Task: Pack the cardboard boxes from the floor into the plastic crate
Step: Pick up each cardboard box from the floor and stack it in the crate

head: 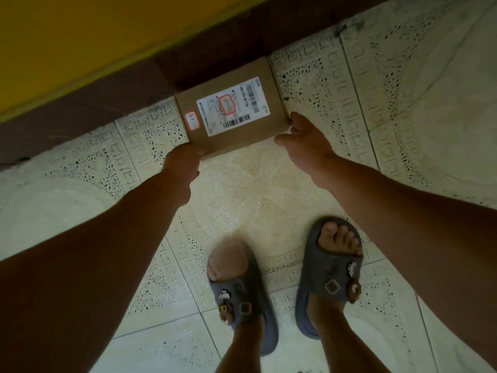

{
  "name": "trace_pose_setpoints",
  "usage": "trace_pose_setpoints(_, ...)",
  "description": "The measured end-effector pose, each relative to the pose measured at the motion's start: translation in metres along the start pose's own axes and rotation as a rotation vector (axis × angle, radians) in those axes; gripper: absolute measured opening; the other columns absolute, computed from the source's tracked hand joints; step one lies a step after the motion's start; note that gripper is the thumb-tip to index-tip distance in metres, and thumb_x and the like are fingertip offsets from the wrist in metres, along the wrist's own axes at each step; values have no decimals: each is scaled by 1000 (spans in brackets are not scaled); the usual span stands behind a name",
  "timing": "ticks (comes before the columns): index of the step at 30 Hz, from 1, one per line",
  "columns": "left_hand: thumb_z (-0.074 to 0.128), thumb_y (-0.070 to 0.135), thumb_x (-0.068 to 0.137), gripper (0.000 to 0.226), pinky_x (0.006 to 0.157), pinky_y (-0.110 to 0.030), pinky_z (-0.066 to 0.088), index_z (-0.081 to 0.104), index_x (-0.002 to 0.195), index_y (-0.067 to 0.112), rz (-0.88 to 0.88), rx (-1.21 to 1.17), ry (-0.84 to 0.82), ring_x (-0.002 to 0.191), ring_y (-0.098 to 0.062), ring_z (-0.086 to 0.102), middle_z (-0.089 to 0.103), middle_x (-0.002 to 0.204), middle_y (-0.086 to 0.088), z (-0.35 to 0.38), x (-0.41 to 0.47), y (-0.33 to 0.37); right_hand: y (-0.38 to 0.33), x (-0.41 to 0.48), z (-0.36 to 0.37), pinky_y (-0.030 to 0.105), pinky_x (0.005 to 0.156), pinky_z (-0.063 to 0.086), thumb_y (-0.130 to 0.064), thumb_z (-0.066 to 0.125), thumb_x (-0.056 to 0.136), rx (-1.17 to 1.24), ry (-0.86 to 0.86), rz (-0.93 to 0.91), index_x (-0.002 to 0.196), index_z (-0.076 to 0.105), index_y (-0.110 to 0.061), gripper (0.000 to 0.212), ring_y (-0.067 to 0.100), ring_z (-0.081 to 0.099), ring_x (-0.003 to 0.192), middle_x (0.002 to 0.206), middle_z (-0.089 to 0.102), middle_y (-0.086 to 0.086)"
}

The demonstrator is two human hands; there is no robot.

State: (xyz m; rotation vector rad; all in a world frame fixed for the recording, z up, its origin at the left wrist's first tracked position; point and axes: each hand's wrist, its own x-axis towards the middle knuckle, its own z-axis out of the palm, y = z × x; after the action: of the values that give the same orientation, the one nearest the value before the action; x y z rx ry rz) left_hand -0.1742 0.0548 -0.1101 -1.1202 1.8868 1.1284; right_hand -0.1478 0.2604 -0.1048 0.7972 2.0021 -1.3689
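The tiled floor (269,184) takes most of the view. It is pale, with a fine speckled pattern and thin joints between the tiles. At the top left stands a yellow wall (80,36), and along its foot runs a dark brown skirting (80,117).

Two bare forearms come in from the lower corners and reach toward the wall. Between them, near the bottom, two feet stand on the floor in grey slippers. The left slipper (242,300) and the right slipper (330,273) both carry small charms on the strap.

The cardboard box (215,87) is flat and brown. It is at the edge of the floor, and its far side is against the skirting. I cannot tell if it rests fully on the tiles or is already a little raised.

The left hand (183,162) grips the near left corner of the box, with the fingers curled and the thumb on the top face. The right hand (304,138) is spread wide at the near right corner. Its fingertips (291,122) touch the right side of the box, and the thumb lies just beside the near edge. I cannot tell if the thumb presses on the box.

A white shipping label (232,106) with barcodes and a red marking covers the middle of the top face. A small white sticker (192,120) with a red border sits beside it, near the left edge.
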Motion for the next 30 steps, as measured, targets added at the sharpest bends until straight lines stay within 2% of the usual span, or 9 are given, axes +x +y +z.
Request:
trace_pose_setpoints(2,54,14,91,15,95,-34,48,60,80,24,1,-20,-33,104,-20,55,59,108,-5,-9,-22,-6,3,-19,-6,25,66,39,-16,53,91,-21,-14,23,121,57,-22,31,16,52,89,98,58,-4)
trace_pose_setpoints(5,53,11,89,21,88,-34,41,59,76,25,-13,26,-100,96,-19,49,56,95,-2,-26,-66,-16,1,-69,-21,28,71,40,-17,51,91,6,16,105,102,65,-18,18,19,55,88,90,60,-1)
trace_pose_setpoints(9,55,18,85,16,92,-36,42,63,81,32,40,80,-193,100,-19,53,62,103,0,-57,-155,-17,-25,-165,-47,43,95,50,-16,54,90,183,104,219,80,65,-30,20,27,62,103,95,66,1)
trace_pose_setpoints(11,55,20,79,22,93,-40,44,69,89,34,93,116,-210,103,-21,58,68,107,2,-78,-204,-13,-47,-217,-63,52,96,50,-16,55,89,227,133,267,82,67,-31,20,33,62,106,97,68,5)
trace_pose_setpoints(13,55,25,76,30,94,-41,46,71,100,35,109,133,-209,107,-20,59,68,111,5,-101,-252,-7,-73,-266,-79,54,96,49,-16,58,88,268,159,286,79,68,-31,20,34,61,108,94,69,4)
trace_pose_setpoints(17,66,31,85,11,91,-35,46,63,95,36,93,-53,-143,103,-12,58,62,113,8,-152,-342,11,-129,-352,-103,49,101,47,-11,58,89,310,155,246,82,68,-32,24,29,62,107,88,67,-8)
trace_pose_setpoints(19,65,27,88,25,86,-31,45,57,109,36,116,-146,-116,104,-13,58,62,117,5,-174,-380,17,-154,-386,-113,45,101,48,-11,59,90,315,121,202,91,68,-30,22,21,63,101,98,68,-5)
trace_pose_setpoints(23,63,24,91,40,92,-31,45,53,129,26,151,-290,-44,110,-16,58,64,121,1,-219,-449,12,-198,-444,-126,35,101,48,-10,57,91,288,43,119,105,68,-23,23,17,61,106,117,65,2)
trace_pose_setpoints(30,69,15,88,30,96,-34,46,59,116,20,113,-720,108,110,-21,60,64,118,-7,-300,-587,-42,-256,-556,-111,32,92,51,-9,51,96,132,-123,-91,108,67,-16,21,18,60,107,111,63,2)
